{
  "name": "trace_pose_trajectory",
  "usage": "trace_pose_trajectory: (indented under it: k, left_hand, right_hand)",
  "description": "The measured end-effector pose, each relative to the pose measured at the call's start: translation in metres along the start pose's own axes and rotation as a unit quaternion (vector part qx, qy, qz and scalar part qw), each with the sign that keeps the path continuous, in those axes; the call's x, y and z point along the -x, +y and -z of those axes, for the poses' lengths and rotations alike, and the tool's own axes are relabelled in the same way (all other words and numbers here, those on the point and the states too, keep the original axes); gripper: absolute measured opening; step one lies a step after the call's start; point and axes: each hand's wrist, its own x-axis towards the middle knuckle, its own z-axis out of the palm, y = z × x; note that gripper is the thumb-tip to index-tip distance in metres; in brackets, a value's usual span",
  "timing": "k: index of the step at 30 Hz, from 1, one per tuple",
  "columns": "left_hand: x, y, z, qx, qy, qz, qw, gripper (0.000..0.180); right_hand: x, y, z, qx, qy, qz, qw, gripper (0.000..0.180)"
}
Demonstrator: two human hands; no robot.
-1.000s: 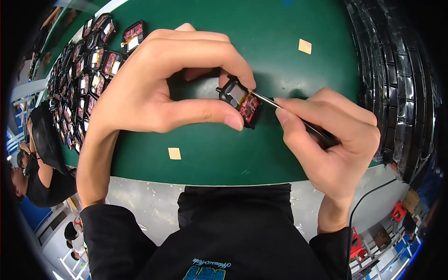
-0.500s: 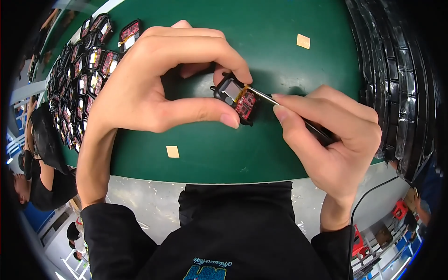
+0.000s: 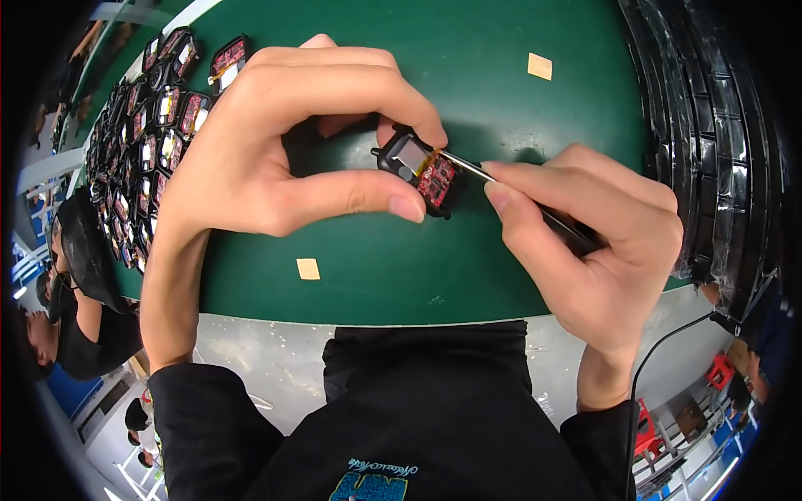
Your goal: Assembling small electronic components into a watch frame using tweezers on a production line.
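Between the thumb and index finger of my left hand (image 3: 276, 142) is a small black electronic device housing (image 3: 388, 159), tilted, its inside facing up. It holds a red circuit board (image 3: 437, 181), a silver-grey block and a yellow flex strip. My right hand (image 3: 597, 230) is closed in a pen-like grip on slim tweezers (image 3: 468, 167) with a metal tip and dark body. That tip touches the housing's edge by the yellow strip, close to my left index fingertip. Fine detail at the contact is too small to make out.
Many similar open housings (image 3: 146, 150) crowd the green table's (image 3: 376, 288) left side. Stacked black plastic trays (image 3: 718, 150) line its right edge. Two small beige paper squares (image 3: 540, 67) lie on the tabletop. Other people sit at the far left, and a black cable (image 3: 668, 338) hangs at right.
Both hands, the housing and the tweezers have shifted very slightly left and up in the picture. The tweezers' tip stays at the same spot by the yellow strip.
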Motion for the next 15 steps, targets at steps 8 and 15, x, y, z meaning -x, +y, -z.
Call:
trace_pose_trajectory:
  k: [8,15]
  left_hand:
    - [-0.0004,0.0005,0.0002,-0.001,-0.003,-0.004,1.000,0.056]
    - [0.0009,0.0000,-0.0011,0.006,0.002,-0.002,1.000,0.055]
  right_hand:
    - [0.0027,0.0003,-0.0011,-0.015,0.014,-0.013,1.000,0.020]
    - [0.0018,0.0019,-0.0021,-0.013,0.011,0.000,1.000,0.020]
